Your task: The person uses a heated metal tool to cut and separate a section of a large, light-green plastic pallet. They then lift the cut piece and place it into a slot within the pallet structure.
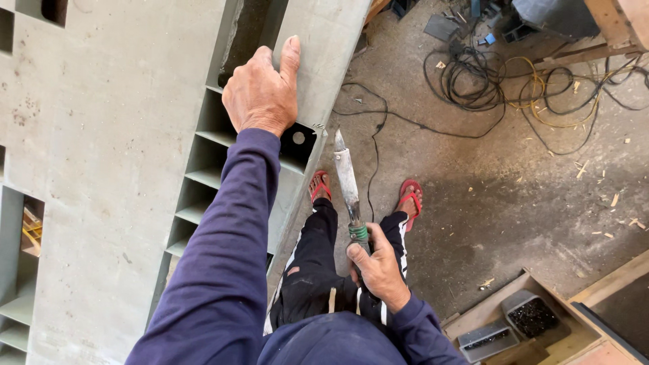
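Observation:
My left hand (261,89) grips the edge of a large grey panel (115,169) with slatted openings, fingers curled into one slot, thumb flat on the face. My right hand (377,265) is closed around the green-taped handle of a long white-grey tool (347,181) that points up and away toward the panel's lower edge. The tool's tip sits just right of a dark cut-out with a round hole (297,140) in the panel. My feet in red sandals (410,197) stand on the concrete floor below.
Tangled black and yellow cables (500,84) lie on the floor at upper right. A wooden tray (534,331) at lower right holds grey bins of small dark parts (531,315). Wood chips litter the concrete. Timber pieces (608,27) sit at the top right.

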